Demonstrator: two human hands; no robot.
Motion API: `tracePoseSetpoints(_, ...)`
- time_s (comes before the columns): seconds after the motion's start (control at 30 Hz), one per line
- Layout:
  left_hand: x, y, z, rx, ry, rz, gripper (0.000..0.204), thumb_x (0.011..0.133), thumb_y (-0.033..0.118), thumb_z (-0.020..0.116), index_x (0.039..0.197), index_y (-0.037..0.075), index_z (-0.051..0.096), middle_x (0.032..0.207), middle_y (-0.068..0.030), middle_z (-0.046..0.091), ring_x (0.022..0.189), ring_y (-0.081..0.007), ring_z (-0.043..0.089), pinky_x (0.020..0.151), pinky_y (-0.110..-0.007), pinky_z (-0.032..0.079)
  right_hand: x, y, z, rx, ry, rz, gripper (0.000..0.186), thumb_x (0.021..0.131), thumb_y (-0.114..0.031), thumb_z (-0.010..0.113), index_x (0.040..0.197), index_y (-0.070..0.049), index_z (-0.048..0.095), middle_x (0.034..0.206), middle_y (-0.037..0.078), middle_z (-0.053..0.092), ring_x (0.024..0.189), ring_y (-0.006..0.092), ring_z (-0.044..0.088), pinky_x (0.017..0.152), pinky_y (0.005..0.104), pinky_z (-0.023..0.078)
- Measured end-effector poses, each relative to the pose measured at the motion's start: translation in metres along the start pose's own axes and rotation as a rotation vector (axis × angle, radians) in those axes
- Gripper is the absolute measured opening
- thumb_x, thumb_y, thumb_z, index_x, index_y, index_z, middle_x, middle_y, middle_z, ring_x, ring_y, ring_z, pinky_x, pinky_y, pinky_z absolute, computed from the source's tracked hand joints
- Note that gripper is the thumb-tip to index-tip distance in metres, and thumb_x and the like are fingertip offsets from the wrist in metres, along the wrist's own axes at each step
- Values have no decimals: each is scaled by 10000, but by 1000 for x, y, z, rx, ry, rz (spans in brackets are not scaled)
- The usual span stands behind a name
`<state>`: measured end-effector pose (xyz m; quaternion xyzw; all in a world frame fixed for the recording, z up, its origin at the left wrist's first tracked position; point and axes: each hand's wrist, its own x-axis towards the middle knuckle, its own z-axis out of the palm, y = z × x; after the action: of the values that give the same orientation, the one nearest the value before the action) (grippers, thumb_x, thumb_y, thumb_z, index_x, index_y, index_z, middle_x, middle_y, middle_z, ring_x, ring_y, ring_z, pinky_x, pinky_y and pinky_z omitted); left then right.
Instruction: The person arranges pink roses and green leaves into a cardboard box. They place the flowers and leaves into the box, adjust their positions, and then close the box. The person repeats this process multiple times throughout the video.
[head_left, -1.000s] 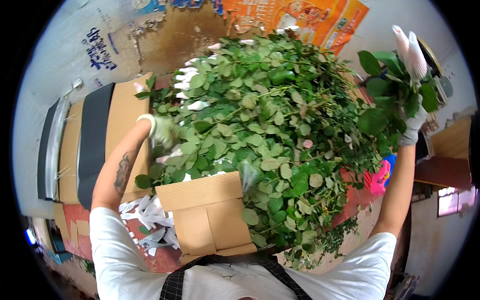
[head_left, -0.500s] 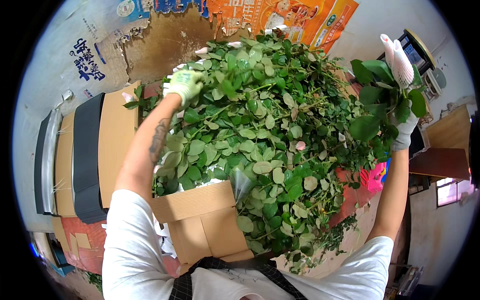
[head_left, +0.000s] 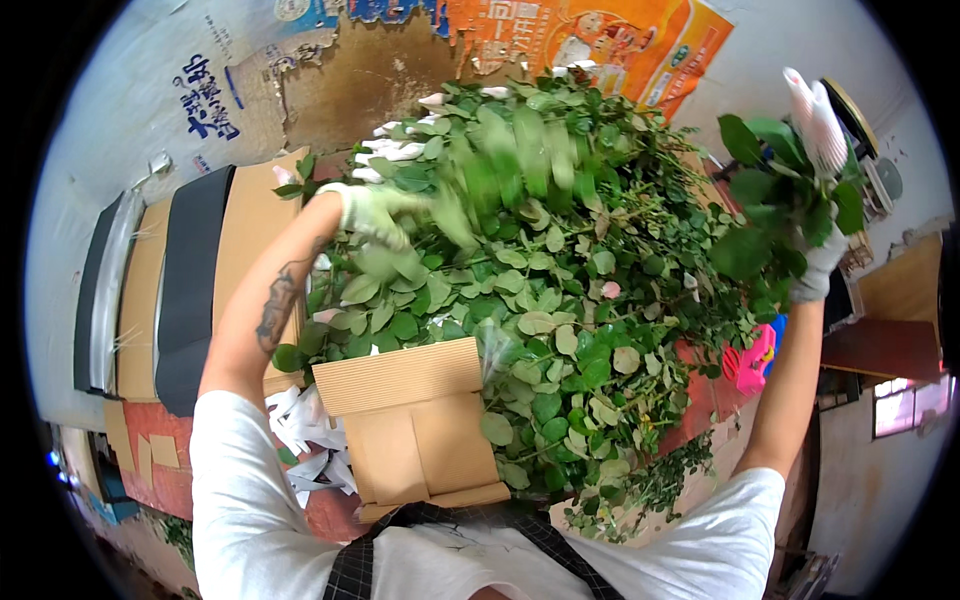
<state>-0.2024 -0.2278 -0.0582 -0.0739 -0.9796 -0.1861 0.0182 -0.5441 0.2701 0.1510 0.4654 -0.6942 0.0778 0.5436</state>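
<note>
A large heap of leafy green rose stems (head_left: 560, 290) fills the middle. My left hand (head_left: 380, 214), in a pale yellow-green glove, is over the heap's left side among the leaves. Its fingers are smeared by motion, and so are the leaves just right of it, so I cannot tell whether it grips a stem. Out to the right, my right hand (head_left: 822, 265), in a grey-white glove, is closed round the stems of a small bunch of roses (head_left: 820, 130). White foam net sleeves cover their heads, and broad leaves hide part of the fingers.
A cardboard box (head_left: 425, 440) stands open in front of me, with paper scraps (head_left: 312, 430) beside it. Brown and black cardboard sheets (head_left: 190, 290) lean at left. Several white-sleeved rose heads (head_left: 395, 150) line the heap's far left edge. A pink plastic thing (head_left: 752, 362) sits at right.
My left hand has come nearer to me from the heap's far left edge, and leaves beside it are in motion. My right hand still holds its bunch up at the right.
</note>
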Motion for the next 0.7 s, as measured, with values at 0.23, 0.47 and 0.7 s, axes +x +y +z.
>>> tracePoseSetpoints(0.23,84,-41,-19,92,381,-656,408,887,372,545,1225,162,634,1246,-151,626,1162,-333,589,951,-429,464,-56,24,11,295,-100,266,366,866,-179,704,1166,12,618,1051,121,680,913,233,670,772,328,530)
tracePoseSetpoints(0.47,107,-59,10,432,117,-836,387,822,425,598,1159,249,674,1276,-104,606,1245,-288,515,1006,-500,387,-70,39,5,106,-62,250,305,879,-76,619,1171,11,621,1037,135,692,921,253,677,801,326,525)
tracePoseSetpoints(0.7,40,-2,-113,-828,175,-404,335,891,275,679,1148,76,596,895,14,660,748,-56,633,589,-223,510,32,-88,-25,335,-133,-123,302,769,-24,648,1071,-31,647,1120,167,622,999,344,618,856,395,513)
